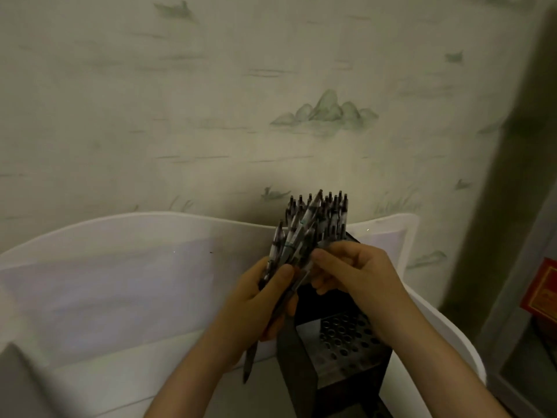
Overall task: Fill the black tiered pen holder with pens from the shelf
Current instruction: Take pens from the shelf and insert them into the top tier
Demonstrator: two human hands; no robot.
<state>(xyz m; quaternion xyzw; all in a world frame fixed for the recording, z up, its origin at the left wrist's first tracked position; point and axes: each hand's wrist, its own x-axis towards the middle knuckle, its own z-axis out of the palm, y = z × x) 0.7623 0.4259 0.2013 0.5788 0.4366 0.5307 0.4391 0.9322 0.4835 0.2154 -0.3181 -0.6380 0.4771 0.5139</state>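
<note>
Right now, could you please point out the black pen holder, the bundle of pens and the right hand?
black pen holder (pixel 343 336): head view, on its perforated lower tier.
bundle of pens (pixel 297 236): head view, mid-barrels above the left hand.
right hand (pixel 358 270): head view, back of hand.

The pen holder (pixel 340 351) stands on the table (pixel 126 384), right of centre, with the wall (pixel 211 101) just behind the table's far edge. Pens (pixel 334 215) stand in the holder's far, upper tier; the near, lower tier (pixel 343 333) lies below them. The left hand (pixel 265 297) holds a bundle of pens (pixel 289 245) just left of the holder. The right hand (pixel 352 270) is above the holder's middle, its fingers touching the bundle. A box (pixel 542 288) sits far right, beyond the table.
</note>
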